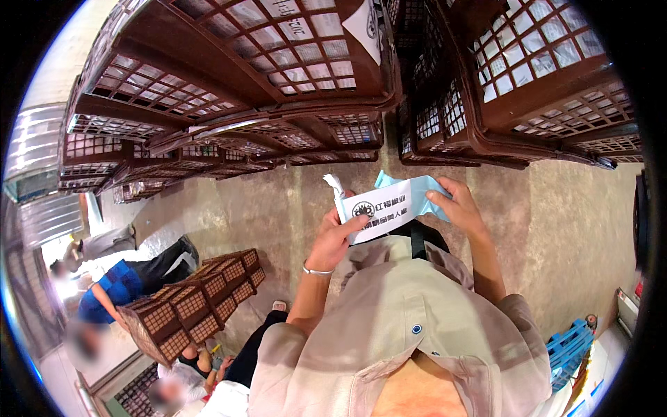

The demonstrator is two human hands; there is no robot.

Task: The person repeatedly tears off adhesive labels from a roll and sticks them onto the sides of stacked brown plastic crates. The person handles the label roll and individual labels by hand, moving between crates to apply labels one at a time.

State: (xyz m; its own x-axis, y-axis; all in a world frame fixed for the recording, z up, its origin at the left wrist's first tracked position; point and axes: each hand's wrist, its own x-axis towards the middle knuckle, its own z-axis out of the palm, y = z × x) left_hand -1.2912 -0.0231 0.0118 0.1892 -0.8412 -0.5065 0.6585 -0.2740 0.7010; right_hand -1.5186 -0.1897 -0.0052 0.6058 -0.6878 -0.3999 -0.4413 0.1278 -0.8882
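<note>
Before my torso, both hands hold a white printed label strip (388, 208) that bears a round emblem and writing. My left hand (336, 232), with a silver bangle at the wrist, pinches its left end, thumb on the printed face. A twisted white piece (333, 185) sticks up beside those fingers. My right hand (458, 200) grips the light blue part (432, 208) at the strip's right end, which looks like its backing. Another light blue corner shows behind the upper edge. Whether the label is partly peeled, I cannot tell.
Tall stacks of brown plastic crates (234, 68) stand ahead, with more crates (563, 104) at the right. At the left, a person in a blue checked shirt (112, 286) touches a crate stack (193, 302). Another person (182, 375) is lower left. A blue cart (570, 349) is lower right.
</note>
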